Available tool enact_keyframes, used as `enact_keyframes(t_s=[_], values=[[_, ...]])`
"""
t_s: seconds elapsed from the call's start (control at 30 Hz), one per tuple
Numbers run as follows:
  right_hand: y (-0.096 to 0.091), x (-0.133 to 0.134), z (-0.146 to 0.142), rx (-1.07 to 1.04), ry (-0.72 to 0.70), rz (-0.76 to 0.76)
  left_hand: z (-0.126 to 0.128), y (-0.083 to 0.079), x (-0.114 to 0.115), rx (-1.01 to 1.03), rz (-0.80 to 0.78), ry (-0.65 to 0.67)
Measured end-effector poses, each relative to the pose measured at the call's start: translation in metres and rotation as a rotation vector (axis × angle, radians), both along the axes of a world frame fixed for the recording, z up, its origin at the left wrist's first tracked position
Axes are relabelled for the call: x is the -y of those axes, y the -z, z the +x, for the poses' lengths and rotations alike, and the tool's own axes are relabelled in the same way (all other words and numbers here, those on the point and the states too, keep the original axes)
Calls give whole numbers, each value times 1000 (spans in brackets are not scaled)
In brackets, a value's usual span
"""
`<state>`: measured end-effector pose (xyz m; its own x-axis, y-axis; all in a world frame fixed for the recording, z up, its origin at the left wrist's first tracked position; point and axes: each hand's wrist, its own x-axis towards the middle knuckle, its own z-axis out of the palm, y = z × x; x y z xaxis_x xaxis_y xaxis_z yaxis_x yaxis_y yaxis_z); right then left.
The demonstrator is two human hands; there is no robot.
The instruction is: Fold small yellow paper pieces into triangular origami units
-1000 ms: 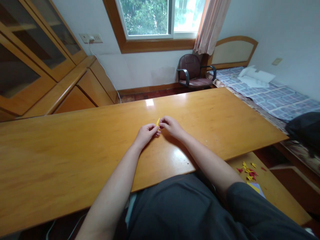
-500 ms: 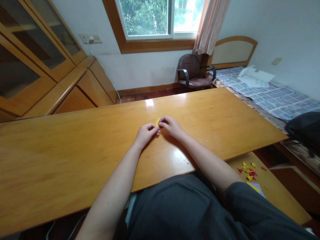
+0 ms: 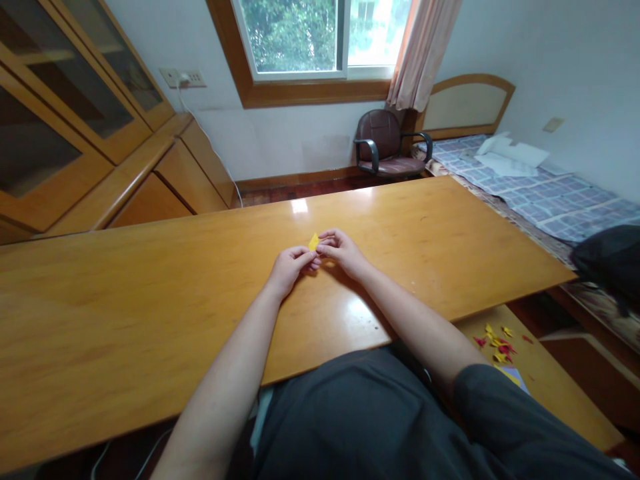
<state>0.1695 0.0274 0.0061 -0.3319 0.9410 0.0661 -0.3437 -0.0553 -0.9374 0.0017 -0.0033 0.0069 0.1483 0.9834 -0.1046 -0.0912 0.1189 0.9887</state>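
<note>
Both hands meet over the middle of a long wooden table [image 3: 150, 300]. My left hand [image 3: 289, 267] and my right hand [image 3: 339, 251] pinch a small piece of yellow paper [image 3: 313, 241] between their fingertips, just above the tabletop. The paper sticks up and away from the fingers; its lower part is hidden by them. Both forearms rest on the table.
A lower wooden bench [image 3: 540, 373] at the right carries several small yellow and red paper pieces [image 3: 497, 341] and a sheet. Beyond the table stand a dark office chair [image 3: 385, 143], a bed [image 3: 540, 187] with a black bag [image 3: 607, 263], and wooden cabinets [image 3: 75, 133] at the left.
The hands have shifted slightly and the yellow paper now shows a broader face. Nothing else has moved.
</note>
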Motion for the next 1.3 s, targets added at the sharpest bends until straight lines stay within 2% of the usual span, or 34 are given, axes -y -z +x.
enact_keyframes(t_s=[0.43, 0.93, 1.3], values=[[0, 3, -4, 67, 109, 12, 3, 0, 0, -37, 6, 16], [3, 0, -4, 50, 105, 48, 2, -5, 3, 6, -35, 37], [0, 1, -4, 79, 132, 60, -1, 0, 0, -43, -29, 50]])
